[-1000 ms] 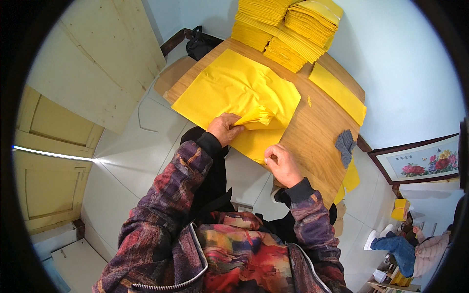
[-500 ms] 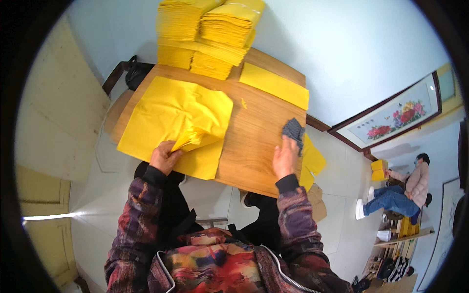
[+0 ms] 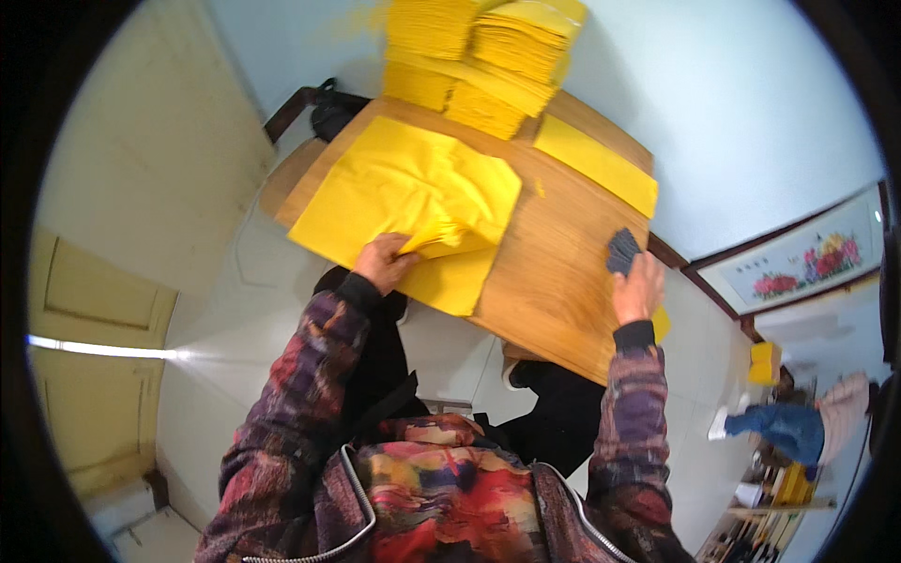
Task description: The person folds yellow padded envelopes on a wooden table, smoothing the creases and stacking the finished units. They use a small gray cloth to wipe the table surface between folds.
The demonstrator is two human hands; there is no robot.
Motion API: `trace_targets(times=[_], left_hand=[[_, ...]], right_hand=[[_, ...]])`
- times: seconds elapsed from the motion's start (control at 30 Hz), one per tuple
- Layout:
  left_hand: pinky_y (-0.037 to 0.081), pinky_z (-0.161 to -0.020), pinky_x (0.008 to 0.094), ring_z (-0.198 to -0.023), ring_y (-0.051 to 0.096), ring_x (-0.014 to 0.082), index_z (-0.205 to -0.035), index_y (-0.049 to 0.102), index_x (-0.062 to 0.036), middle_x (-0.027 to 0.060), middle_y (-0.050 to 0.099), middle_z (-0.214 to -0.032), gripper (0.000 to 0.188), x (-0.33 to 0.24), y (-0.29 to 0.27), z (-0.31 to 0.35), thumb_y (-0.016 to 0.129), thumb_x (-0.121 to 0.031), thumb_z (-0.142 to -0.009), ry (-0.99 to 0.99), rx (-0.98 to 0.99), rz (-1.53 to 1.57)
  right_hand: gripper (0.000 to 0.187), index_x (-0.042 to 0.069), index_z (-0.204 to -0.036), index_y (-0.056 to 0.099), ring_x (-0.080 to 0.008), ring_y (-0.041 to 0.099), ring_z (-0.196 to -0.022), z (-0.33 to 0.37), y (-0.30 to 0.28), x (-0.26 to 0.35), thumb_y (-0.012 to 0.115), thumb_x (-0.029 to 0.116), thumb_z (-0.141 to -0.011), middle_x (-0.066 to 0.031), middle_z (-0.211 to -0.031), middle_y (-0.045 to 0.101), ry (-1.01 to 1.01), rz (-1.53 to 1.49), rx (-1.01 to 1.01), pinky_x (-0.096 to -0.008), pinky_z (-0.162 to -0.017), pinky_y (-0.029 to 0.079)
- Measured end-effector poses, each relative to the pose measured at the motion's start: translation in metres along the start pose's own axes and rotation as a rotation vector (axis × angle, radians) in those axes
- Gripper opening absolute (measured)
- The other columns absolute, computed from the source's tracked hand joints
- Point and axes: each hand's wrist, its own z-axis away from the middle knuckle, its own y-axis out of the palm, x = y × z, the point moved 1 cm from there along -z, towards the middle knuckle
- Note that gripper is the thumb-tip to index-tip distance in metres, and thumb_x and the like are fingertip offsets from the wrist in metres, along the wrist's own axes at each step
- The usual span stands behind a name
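Note:
A large yellow sheet (image 3: 394, 169), creased across its middle, lies on the left part of the wooden table (image 3: 554, 272). My left hand (image 3: 382, 264) is closed at the sheet's near side, gripping a gathered, pleated fold of it. At the table's right edge, my right hand (image 3: 638, 289) has its fingers closed on a crumpled dark grey cloth (image 3: 621, 251). The palm side of that hand is hidden.
Tall stacks of folded yellow sheets (image 3: 507, 84) stand at the table's back. A folded yellow strip (image 3: 596, 164) lies along the far right edge. A black bag (image 3: 330, 117) sits behind the left corner. Another person (image 3: 793, 427) is at the far right.
The whole view has swung, so the table and both hands appear farther right. Both hands keep their holds. The other person now shows lower and farther right.

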Motion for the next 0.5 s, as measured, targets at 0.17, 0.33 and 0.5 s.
trace_targets(times=[0.17,0.33,0.5], left_hand=[[0.049,-0.082,0.0324,-0.093,0.061,0.0276,-0.104,0.066,-0.0008,0.0144,0.065,-0.101,0.023,-0.006,-0.003,0.0,0.067,-0.014,-0.086,-0.062,0.041,0.038],[0.049,-0.081,0.0321,-0.091,0.061,0.0264,-0.105,0.066,-0.0005,0.0128,0.065,-0.101,0.022,-0.01,-0.003,0.0,0.067,-0.011,-0.086,-0.101,0.075,0.104],[0.049,-0.082,0.033,-0.093,0.061,0.0272,-0.105,0.066,-0.0003,0.0129,0.065,-0.103,0.022,-0.01,-0.003,0.0,0.068,-0.011,-0.086,-0.089,0.046,0.098]], right_hand=[[0.016,0.002,-0.094,0.062,-0.0359,0.052,-0.111,0.059,-0.029,0.081,0.065,0.008,-0.079,-0.0139,-0.112,0.06,-0.418,-0.754,0.066,-0.0437,-0.095,0.043],[0.027,0.003,-0.1,0.064,-0.0331,0.05,-0.115,0.106,-0.031,0.152,0.071,0.006,-0.074,-0.0107,-0.118,0.058,-0.71,-0.78,0.154,-0.0429,-0.096,0.043],[0.021,0.005,-0.097,0.065,-0.03,0.051,-0.113,0.098,-0.021,0.167,0.069,0.006,-0.076,-0.0088,-0.114,0.058,-0.804,-0.699,0.129,-0.0405,-0.092,0.045]])
